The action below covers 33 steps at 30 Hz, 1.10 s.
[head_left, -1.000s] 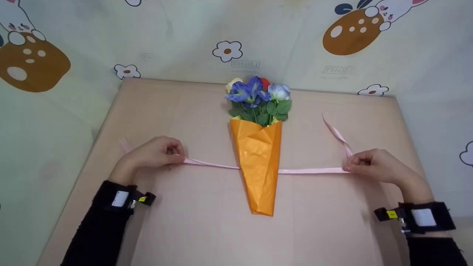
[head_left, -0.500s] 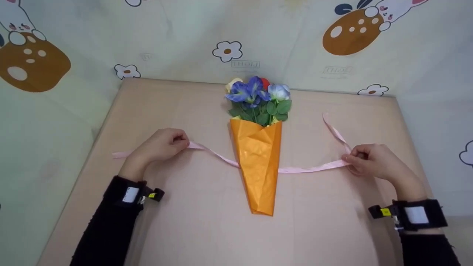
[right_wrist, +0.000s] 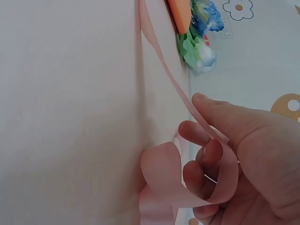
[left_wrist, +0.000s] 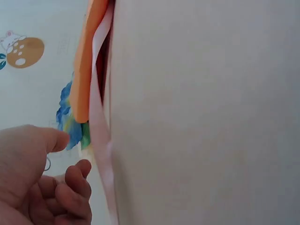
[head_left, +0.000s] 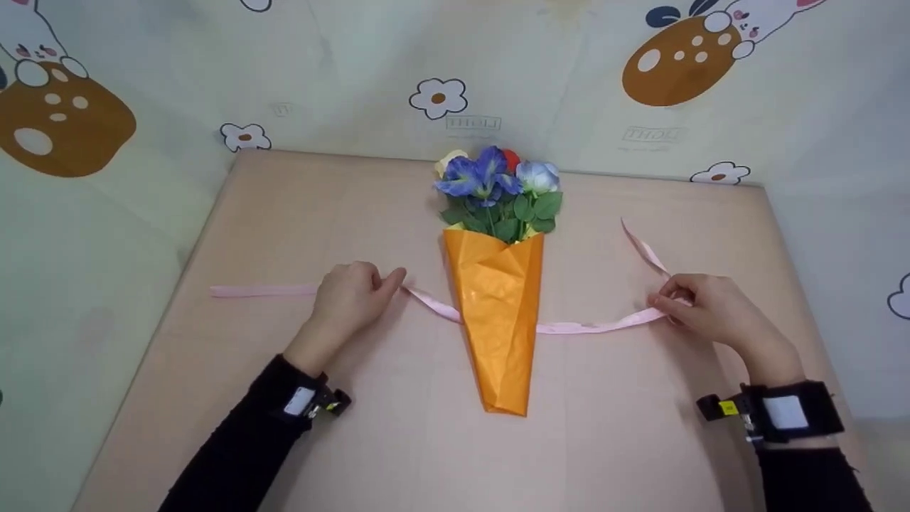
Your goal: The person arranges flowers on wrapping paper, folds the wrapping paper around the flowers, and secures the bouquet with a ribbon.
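A bouquet of flowers (head_left: 490, 181) in orange wrapping paper (head_left: 496, 320) lies on the cardboard surface, with a pink ribbon (head_left: 583, 328) passing beneath the wrap and out on both sides. Left of the bouquet, my left hand (head_left: 355, 299) hovers by the ribbon. In the left wrist view its thumb and loosely bent fingers stand apart, and the ribbon (left_wrist: 97, 112) runs beyond them, not between. My right hand (head_left: 707, 306) holds the ribbon's right part raised off the surface. The right wrist view has the ribbon (right_wrist: 161, 166) looping through its curled fingers.
The cardboard surface (head_left: 412, 455) reaches back to a pale wall (head_left: 341, 64) printed with flowers and rabbits. The ribbon's left tail (head_left: 259, 291) lies flat; its right tail (head_left: 643, 249) slants backward. Each wrist wears a strapped camera.
My left hand has let go of the ribbon and moved right, towards the bouquet. The ribbon's left tail now lies straight. My right hand has shifted slightly left, and the ribbon has slackened.
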### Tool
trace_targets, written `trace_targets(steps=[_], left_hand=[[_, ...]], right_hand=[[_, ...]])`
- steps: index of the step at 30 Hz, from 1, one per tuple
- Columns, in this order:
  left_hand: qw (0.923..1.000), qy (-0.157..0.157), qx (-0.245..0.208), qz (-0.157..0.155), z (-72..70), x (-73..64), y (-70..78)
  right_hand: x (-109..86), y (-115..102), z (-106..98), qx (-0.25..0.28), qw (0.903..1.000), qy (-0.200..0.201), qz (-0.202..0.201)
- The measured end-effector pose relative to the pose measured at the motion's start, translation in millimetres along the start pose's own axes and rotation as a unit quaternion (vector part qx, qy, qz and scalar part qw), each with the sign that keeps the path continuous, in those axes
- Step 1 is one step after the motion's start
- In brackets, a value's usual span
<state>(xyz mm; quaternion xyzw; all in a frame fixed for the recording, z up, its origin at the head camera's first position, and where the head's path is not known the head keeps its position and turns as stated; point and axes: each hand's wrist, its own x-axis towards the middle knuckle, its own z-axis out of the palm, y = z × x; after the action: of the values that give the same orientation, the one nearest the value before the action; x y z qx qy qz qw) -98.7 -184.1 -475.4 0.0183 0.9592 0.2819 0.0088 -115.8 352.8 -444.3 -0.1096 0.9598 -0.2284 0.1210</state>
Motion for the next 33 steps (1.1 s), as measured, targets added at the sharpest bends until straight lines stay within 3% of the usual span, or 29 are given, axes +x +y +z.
trace_targets(steps=[3, 6, 9, 14, 16, 18, 21, 24, 26, 31, 33], left_hand=[[0.9980, -0.009, -0.008, -0.063, 10.8, 2.2, 8.7], [0.9951, -0.043, -0.012, -0.088, 16.5, 5.7, 17.5], [0.9949, -0.060, -0.025, -0.078, 19.0, 7.4, 24.6], [0.9957, -0.034, -0.076, -0.042, 17.6, 3.9, 31.2], [0.9903, -0.027, -0.132, -0.031, 14.3, 1.4, 33.6], [0.9785, -0.025, -0.204, -0.017, 9.6, -0.7, 37.0], [0.9446, -0.033, -0.326, -0.020, 1.3, -4.6, 46.0], [0.9082, -0.033, -0.416, -0.030, -4.9, -7.7, 58.6], [0.8803, -0.034, -0.472, -0.034, -7.4, -9.3, 67.7], [0.7969, -0.057, -0.601, -0.021, -14.2, -12.4, 89.1], [0.7770, -0.065, -0.626, -0.015, -17.3, -13.0, 97.2]], right_hand=[[0.7, -2, 1, 0.003, 1.0000, -0.005, -0.004], [1.0, -5, 3, 0.011, 0.9998, -0.013, -0.007], [0.4, -8, 3, 0.019, 0.9996, -0.019, -0.006], [-2.9, -16, -4, 0.041, 0.9987, -0.024, -0.018], [-4.8, -20, -7, 0.054, 0.9978, -0.017, -0.033], [-6.9, -26, -12, 0.062, 0.9964, -0.004, -0.058], [-8.5, -38, -17, 0.073, 0.9906, 0.027, -0.113], [-9.3, -53, -21, 0.073, 0.9792, 0.062, -0.179], [-9.8, -65, -23, 0.074, 0.9703, 0.078, -0.217], [-8.8, -92, -27, 0.074, 0.9573, 0.081, -0.267], [-6.9, -101, -28, 0.076, 0.9522, 0.081, -0.284]])
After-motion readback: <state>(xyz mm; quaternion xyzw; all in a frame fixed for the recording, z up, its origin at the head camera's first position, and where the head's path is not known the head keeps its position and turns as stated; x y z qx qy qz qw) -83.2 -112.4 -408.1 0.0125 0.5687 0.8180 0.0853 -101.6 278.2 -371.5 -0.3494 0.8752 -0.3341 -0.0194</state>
